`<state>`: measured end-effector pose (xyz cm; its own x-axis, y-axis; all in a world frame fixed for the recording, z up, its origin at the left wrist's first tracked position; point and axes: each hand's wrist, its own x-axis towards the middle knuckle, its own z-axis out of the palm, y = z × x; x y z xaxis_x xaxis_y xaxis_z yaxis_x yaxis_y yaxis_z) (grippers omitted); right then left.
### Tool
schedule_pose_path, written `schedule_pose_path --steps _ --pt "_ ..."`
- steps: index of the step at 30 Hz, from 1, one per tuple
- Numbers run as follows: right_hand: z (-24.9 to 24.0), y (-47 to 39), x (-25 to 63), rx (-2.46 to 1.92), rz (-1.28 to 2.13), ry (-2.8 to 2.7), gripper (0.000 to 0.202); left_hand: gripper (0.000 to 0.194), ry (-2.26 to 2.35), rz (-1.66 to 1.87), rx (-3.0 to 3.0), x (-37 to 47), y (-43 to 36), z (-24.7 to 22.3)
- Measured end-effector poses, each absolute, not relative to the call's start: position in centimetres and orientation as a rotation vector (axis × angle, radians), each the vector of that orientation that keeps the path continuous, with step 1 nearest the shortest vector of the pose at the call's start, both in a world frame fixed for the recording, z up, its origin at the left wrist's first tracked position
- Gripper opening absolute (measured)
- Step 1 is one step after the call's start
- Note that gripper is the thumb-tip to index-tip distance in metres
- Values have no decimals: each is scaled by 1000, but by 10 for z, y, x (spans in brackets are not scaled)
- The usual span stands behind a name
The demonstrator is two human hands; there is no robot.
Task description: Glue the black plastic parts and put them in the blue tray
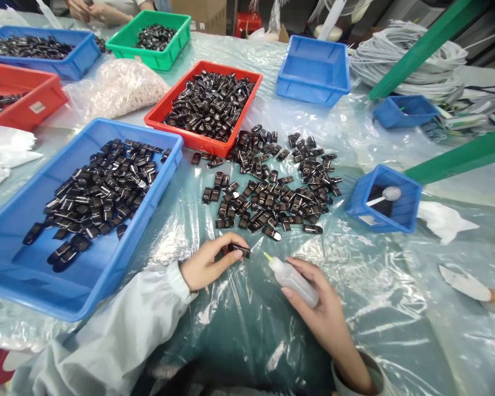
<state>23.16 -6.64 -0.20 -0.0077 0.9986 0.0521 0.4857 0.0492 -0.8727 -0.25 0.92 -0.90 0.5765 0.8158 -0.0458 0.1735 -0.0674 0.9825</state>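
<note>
My left hand pinches one small black glossy part between thumb and fingers, just above the plastic-covered table. My right hand grips a small translucent squeeze bottle, and the bottle's yellowish nozzle points left toward the part, a short gap away. Several more of the same black parts lie in a loose pile on the table beyond both hands. A large blue tray at my left holds many of these parts.
A red tray full of black parts stands behind the pile. Empty blue trays, a small blue bin with a white spoon, a bag of white beads, coiled cable and green bars surround it. Another person's hands work at the far edge.
</note>
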Motion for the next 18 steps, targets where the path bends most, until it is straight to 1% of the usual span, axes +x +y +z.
schedule_pose_path --steps 5,14,16,18 --pt "-2 -68 232 -1525 870 -1600 25 17 808 648 1501 -3 12 -10" --pt "-6 -69 235 -1593 858 -1557 24 23 825 632 1388 -5 13 -7" --pt "-5 -73 237 -1632 830 -1533 24 27 836 658 1323 -2 11 -11" --pt "-2 -74 236 -1654 800 -1516 28 35 870 715 1250 2 5 -13"
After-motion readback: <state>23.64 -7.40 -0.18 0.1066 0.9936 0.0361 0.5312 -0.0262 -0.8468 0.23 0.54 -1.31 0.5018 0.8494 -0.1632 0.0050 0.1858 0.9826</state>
